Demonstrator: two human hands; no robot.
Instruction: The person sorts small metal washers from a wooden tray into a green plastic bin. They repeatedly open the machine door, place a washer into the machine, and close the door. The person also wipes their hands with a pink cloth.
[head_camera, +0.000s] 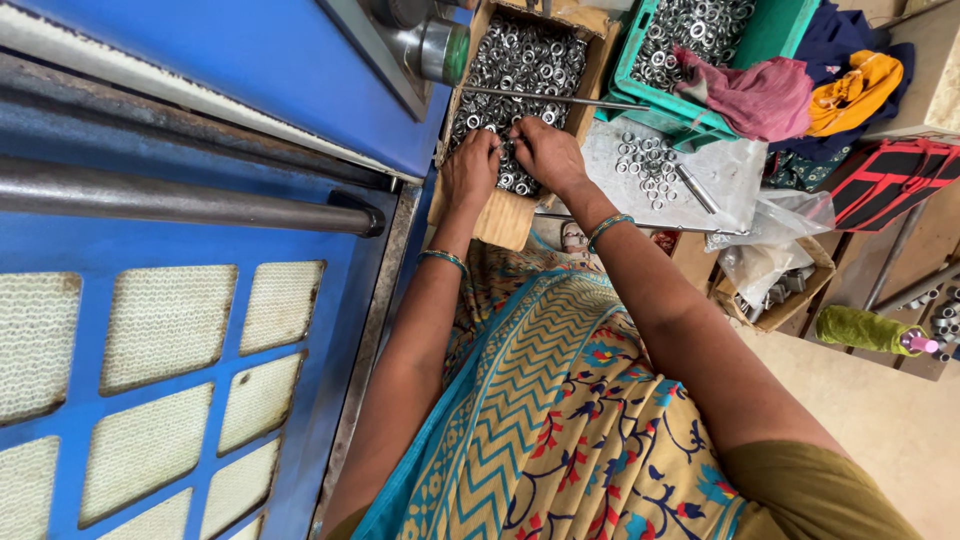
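Lower centre of the frame: patterned garment (560, 400) in teal, yellow and floral print, worn by the person; olive sleeve at the lower right corner.

Centre: two forearms reaching up the frame, each with a green bangle (609, 227) at the wrist.

Upper centre: left hand (471, 168) and right hand (546, 152), side by side, both resting on a heap of small metal rings (520, 70). Fingers of both hands are curled down into the rings with the tips drawn together; whether any ring is pinched cannot be told.

The rings fill a cardboard box (505, 215), upper centre, just right of the blue machine. A thin metal rod (550, 97) lies across the box just above the fingertips.

Left half of the frame: blue machine body (150, 250) with mesh panels (165, 320) and a dark horizontal bar (180, 200).

Upper right: green plastic crate (770, 35) holding more rings, a pink cloth (760, 95) draped over its edge. Below the crate, a clear plastic sheet (720, 175) bearing a small scatter of rings and a short metal pin.

Far right: orange and dark cloths, a red-and-black bag (885, 180), a carton of small metal parts (775, 290), a green cylindrical object (865, 330) on the floor.
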